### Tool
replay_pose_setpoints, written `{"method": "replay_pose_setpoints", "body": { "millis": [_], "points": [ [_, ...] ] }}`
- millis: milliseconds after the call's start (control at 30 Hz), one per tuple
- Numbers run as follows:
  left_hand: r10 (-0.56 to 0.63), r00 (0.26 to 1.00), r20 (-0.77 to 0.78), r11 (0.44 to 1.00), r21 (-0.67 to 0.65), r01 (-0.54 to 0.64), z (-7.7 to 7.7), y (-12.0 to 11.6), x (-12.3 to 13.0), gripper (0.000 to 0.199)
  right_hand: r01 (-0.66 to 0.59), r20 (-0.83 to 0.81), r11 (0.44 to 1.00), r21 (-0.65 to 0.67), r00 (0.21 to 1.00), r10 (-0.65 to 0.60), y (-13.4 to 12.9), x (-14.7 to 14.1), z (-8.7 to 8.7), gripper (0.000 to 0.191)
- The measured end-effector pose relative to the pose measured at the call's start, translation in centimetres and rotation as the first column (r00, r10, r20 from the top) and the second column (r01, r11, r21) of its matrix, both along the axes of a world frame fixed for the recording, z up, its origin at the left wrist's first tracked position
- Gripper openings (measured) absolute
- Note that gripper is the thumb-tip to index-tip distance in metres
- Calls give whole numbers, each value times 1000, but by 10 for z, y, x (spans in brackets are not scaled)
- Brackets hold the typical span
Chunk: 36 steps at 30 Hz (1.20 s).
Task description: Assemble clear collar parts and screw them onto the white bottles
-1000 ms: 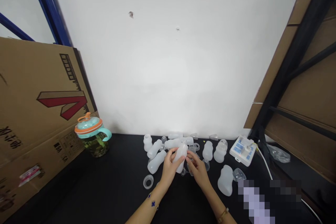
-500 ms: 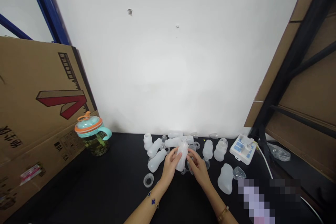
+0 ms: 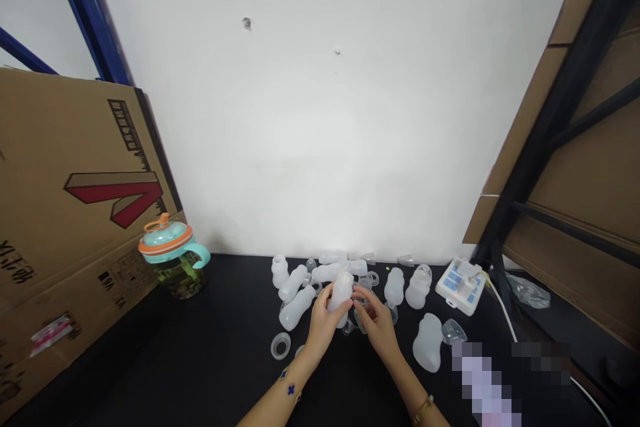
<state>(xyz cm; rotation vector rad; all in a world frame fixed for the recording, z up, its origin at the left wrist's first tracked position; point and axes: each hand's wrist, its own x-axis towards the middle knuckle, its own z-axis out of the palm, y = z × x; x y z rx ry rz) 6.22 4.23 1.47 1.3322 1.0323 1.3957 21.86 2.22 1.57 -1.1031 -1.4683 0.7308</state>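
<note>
The left hand [image 3: 324, 327] grips a milky plastic bottle [image 3: 342, 290], which stands upright above the black table [image 3: 150, 373]; its fingers [image 3: 331, 303] are closed around the bottle's lower half. The right hand [image 3: 380, 328] is just right of the bottle, with its fingers [image 3: 364, 296] half curled toward it; whether they touch the bottle is hard to tell. A clear plastic piece [image 3: 361, 317] lies just below those fingers. More milky bottles lie to the left of the held bottle, including one on its side [image 3: 297, 307], while two others [image 3: 394, 285] [image 3: 418, 287] stand to its right. A larger bottle [image 3: 427, 343] lies further right, touching or nearly touching a clear cup [image 3: 453, 331]. A plastic ring [image 3: 281, 345] rests on the table to the lower left. Well right of the held bottle sits a white box with blue labels [image 3: 460, 287], with a white cable [image 3: 503, 317] running from it. Well left stands a drink jug with a teal and orange lid [image 3: 170, 257], against a cardboard box [image 3: 75, 200]. A blurred patch [image 3: 485, 380] covers the lower right.
</note>
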Motion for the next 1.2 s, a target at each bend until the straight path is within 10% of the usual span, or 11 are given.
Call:
{"method": "replay_pose_setpoints", "body": {
  "millis": [333, 733, 1200],
  "points": [
    [11, 999, 46, 998, -63, -8, 4, -1, 0, 52, 484, 223, 868, 109, 839, -496, 12, 34, 1, 34],
    [26, 998, 59, 997, -68, -22, 6, 1, 0, 50, 545, 762, 789, 283, 372, -530, 16, 43, -12, 32],
    [19, 996, 84, 996, -85, -12, 10, -2, 0, 50, 494, 775, 850, 183, 460, -434, 19, 40, -27, 33]
  ]
}}
